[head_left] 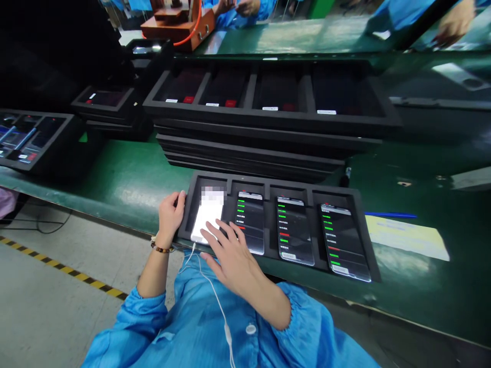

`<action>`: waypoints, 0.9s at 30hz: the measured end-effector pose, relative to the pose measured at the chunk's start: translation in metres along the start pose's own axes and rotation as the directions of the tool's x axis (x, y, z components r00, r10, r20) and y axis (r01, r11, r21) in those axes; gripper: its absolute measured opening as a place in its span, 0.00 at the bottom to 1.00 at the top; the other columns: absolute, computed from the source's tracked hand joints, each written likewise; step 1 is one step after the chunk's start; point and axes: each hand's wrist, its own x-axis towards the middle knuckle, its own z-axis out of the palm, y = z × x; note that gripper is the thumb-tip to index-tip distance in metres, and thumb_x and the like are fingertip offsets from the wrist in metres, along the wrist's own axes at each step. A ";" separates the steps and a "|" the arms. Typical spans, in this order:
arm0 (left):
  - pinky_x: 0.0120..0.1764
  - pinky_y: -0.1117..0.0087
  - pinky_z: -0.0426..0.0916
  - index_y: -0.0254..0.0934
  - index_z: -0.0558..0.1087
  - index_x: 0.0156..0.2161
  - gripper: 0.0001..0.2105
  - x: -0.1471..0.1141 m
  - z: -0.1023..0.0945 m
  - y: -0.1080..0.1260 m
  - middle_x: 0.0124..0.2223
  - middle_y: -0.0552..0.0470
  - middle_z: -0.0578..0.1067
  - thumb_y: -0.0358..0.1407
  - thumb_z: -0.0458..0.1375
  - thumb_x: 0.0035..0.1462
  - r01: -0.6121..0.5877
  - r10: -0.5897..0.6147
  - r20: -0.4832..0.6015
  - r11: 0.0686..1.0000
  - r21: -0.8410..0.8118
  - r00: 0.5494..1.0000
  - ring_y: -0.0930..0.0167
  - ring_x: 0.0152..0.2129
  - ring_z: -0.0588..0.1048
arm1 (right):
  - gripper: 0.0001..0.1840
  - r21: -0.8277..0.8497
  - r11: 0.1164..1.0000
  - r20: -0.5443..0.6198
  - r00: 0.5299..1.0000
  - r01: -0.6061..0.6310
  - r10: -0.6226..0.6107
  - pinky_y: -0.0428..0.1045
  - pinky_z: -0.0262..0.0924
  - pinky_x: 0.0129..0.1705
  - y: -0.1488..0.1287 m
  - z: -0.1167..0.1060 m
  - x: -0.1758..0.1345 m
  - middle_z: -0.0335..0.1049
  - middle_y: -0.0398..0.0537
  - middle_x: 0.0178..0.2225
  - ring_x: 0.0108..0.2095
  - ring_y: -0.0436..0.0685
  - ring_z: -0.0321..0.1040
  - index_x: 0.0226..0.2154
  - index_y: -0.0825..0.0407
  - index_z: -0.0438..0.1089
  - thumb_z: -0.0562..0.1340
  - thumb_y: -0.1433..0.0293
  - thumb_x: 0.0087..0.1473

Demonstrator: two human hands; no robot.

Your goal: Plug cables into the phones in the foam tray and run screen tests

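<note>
A black tray [270,186] with phones in its compartments lies at the front edge of the bench. Its leftmost phone [209,212] has a bright white screen, partly blurred out at the top. My right hand [230,250] is open over that phone, fingers spread, fingertips at the lower screen. White earphones [218,299] run from the phone's bottom end down over my blue clothing. My left hand [171,213] is curled at the tray's left edge. The other phones, such as the rightmost phone [347,243], show dark screens with green and red list entries.
Behind stands a stack of black trays [253,148], the top one holding dark phones. More trays [49,148] lie at left. A blue pen [391,215] and yellowish paper [406,237] lie at right. Across the bench are a wooden box [180,30] and other people's hands [456,23].
</note>
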 end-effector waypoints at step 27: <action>0.35 0.68 0.60 0.39 0.73 0.32 0.21 0.001 0.000 0.000 0.28 0.53 0.71 0.49 0.51 0.74 0.004 -0.004 0.017 1.000 -0.015 1.000 0.68 0.28 0.68 | 0.24 0.137 0.990 -0.029 0.999 0.034 -0.030 0.72 0.58 0.72 0.021 -0.026 -0.015 0.74 0.54 0.67 0.71 0.70 0.62 0.69 0.49 0.68 0.59 0.65 0.75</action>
